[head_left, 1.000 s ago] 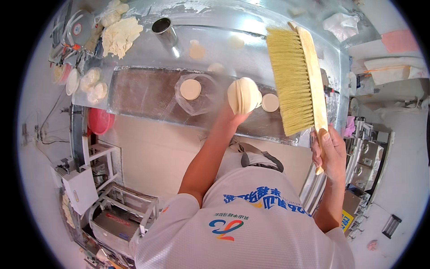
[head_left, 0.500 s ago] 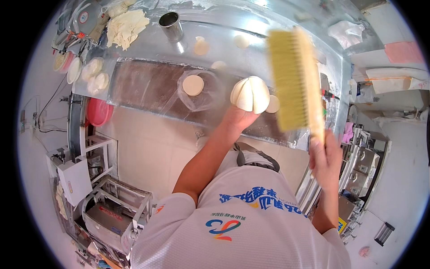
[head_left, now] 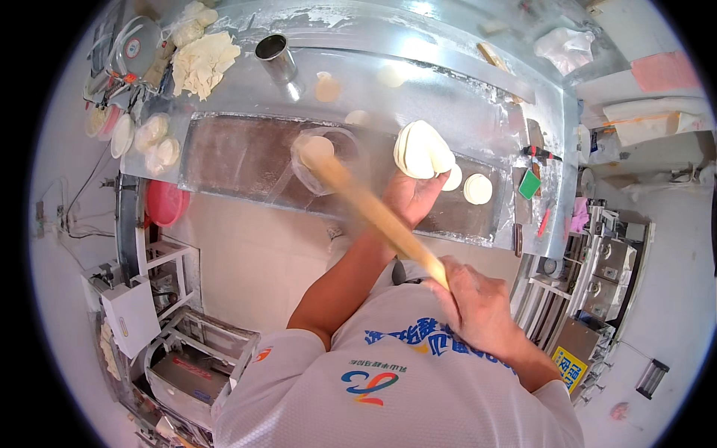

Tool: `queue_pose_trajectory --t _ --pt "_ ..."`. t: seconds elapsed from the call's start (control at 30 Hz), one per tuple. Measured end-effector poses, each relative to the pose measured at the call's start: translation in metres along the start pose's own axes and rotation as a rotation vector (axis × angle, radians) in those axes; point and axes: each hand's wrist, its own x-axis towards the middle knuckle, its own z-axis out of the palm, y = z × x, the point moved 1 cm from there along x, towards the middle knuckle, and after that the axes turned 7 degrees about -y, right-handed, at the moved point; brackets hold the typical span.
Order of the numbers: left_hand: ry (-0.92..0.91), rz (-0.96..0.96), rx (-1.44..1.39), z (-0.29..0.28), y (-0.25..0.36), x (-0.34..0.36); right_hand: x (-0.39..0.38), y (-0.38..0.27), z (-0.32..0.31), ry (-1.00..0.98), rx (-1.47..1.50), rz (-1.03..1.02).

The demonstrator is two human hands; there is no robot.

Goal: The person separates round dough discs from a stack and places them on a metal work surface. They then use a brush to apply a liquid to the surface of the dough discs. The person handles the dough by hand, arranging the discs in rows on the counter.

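My left hand (head_left: 411,196) holds up a fanned bundle of thin, pale dough rounds (head_left: 423,151) over the work table (head_left: 239,145). My right hand (head_left: 478,308) is wrapped round the handle of a long wooden brush (head_left: 385,222), which slants up and left across the front of my body; its bristles are hidden or blurred. Beyond the brush's far end, a dough round (head_left: 317,146) on clear plastic (head_left: 327,184) is partly covered. Right of my left hand lie a small stack of rounds (head_left: 478,190) and another round (head_left: 453,178).
Across the table are a metal cup (head_left: 277,60), crumpled dough sheets (head_left: 206,66) and wrapped dough lumps (head_left: 158,142). At the right lie a green scraper (head_left: 529,184), a dark-handled tool (head_left: 517,240) and a plastic bag (head_left: 565,49). A red basin (head_left: 166,202) sits below the left edge.
The brush has swung from upright at the right to a leftward slant, and my right hand has come in toward my body. The dough rounds in my left hand are turned and fanned differently.
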Motion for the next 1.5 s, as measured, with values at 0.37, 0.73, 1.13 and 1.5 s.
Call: queue_pose_trajectory --t 0.37,0.73,1.13,1.5 --pt "-0.053 -0.009 0.223 0.024 0.024 -0.019 0.001 0.038 -0.018 0.041 0.218 0.279" --pt "0.203 -0.069 0.064 0.042 0.029 -0.026 0.004 0.073 -0.015 0.270 0.469 0.620" --pt "-0.367 -0.082 0.143 -0.031 0.028 -0.006 0.003 0.011 -0.016 0.130 0.210 0.339" --pt "-0.066 0.069 0.550 0.008 0.027 -0.016 0.003 0.008 -0.008 0.098 0.134 0.341"
